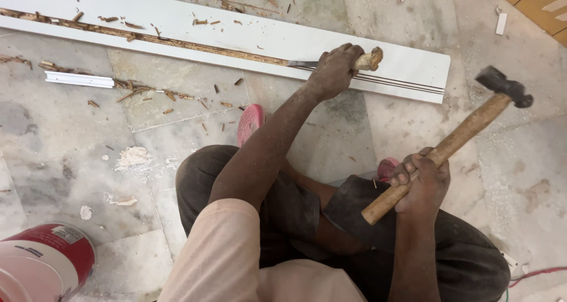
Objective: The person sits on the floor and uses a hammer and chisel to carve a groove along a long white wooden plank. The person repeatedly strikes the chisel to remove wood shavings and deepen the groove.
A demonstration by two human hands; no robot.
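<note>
My left hand (pixel 333 70) is closed around a chisel (pixel 354 61), long axis along the white board (pixel 407 65), blade pointing toward its left end, near the board's right end. My right hand (pixel 422 184) grips a hammer (pixel 449 142), head raised up-right. Wood chips (pixel 142 92) litter the floor (pixel 71 154).

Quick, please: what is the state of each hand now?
Left hand: closed on a chisel.
Right hand: closed on a hammer.

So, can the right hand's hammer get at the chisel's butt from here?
Probably yes: the right hand holds the hammer raised, and nothing lies between its head and the chisel butt poking from the left hand.
</note>
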